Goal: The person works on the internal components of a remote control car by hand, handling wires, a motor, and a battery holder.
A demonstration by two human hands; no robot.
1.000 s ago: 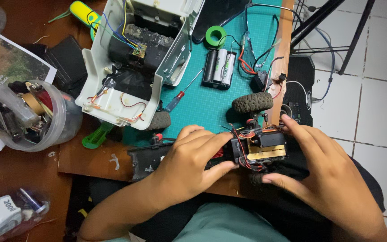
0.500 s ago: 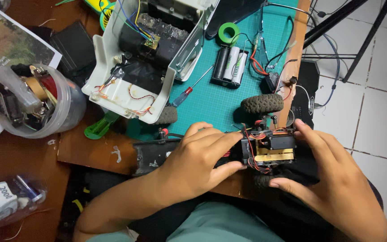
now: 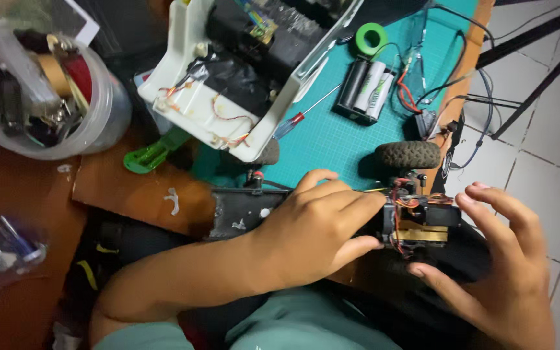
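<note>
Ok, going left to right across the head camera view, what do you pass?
Clear plastic tub of odds and ends → green plastic piece → left hand → battery pack → rubber tyre → right hand.

The left hand (image 3: 312, 233) lies over the chassis (image 3: 332, 217), its fingers reaching the servo block (image 3: 422, 220). The right hand (image 3: 500, 259) cups the chassis end with fingers spread, thumb under the block. A tyre (image 3: 408, 155) sits just above, on the green mat (image 3: 332, 139). Further up lie a white body shell (image 3: 241, 78) (wires showing inside), a battery pack (image 3: 365, 89), a screwdriver (image 3: 303, 116) and a tape roll (image 3: 371, 37). A clear tub (image 3: 40, 91) stands left.
</note>
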